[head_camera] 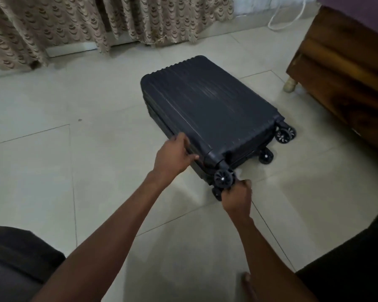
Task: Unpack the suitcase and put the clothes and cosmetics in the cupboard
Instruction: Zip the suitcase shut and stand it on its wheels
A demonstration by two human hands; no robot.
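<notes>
Suitcase [205, 105], closed, lay flat on open tiled floor [52, 171], long axis running away leftward, wheels nearest; left hand [175, 155] gripped its near-left edge, right hand [236, 197] grasped a corner wheel [224, 178]

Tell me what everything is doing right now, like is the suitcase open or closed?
suitcase: closed, lying flat on the floor.
left hand: fingers curled over the suitcase's side edge.
right hand: gripping by the near corner wheel.
wheels: sticking out sideways, off the floor.
curtain: drawn, hanging down to the floor.
</notes>
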